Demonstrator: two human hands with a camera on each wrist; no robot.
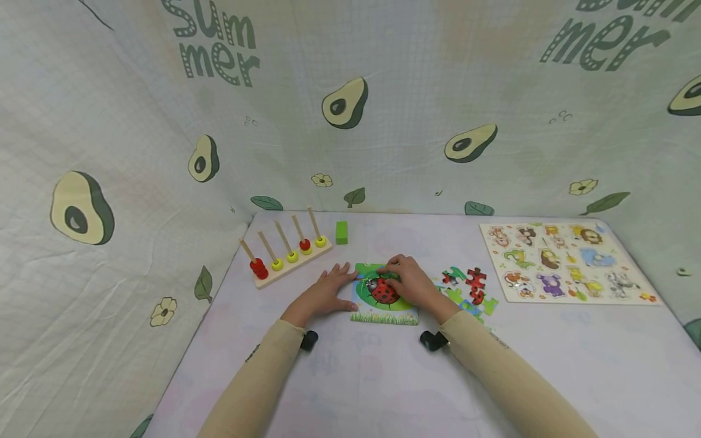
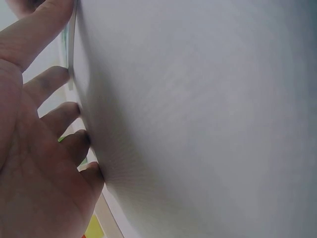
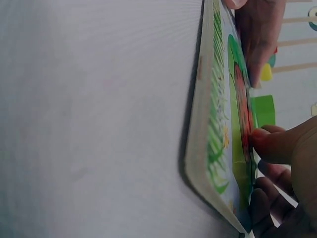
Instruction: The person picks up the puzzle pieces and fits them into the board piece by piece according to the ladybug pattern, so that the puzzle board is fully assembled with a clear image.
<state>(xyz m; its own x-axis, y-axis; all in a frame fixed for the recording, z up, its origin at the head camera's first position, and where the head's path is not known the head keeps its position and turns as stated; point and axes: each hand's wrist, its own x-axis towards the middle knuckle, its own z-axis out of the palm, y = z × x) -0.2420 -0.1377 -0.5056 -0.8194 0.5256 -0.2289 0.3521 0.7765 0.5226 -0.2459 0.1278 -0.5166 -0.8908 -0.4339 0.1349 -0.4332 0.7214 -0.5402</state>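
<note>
A square ladybug puzzle board lies flat on the white table, its thick pale edge showing in the right wrist view. My left hand rests at the board's left side with fingers spread, thumb and fingertips touching the edge and table. Over the upper right of the picture, my right hand has thumb and fingers bent together around a small green puzzle piece, low against the board. The fingers partly hide that piece. In the left wrist view, the left fingertips meet the table beside the board.
Loose jigsaw pieces in red, green and blue lie right of the board, partly behind the right forearm. A wooden peg stand with red and yellow beads stands back left, near a green block. An animal board lies at right.
</note>
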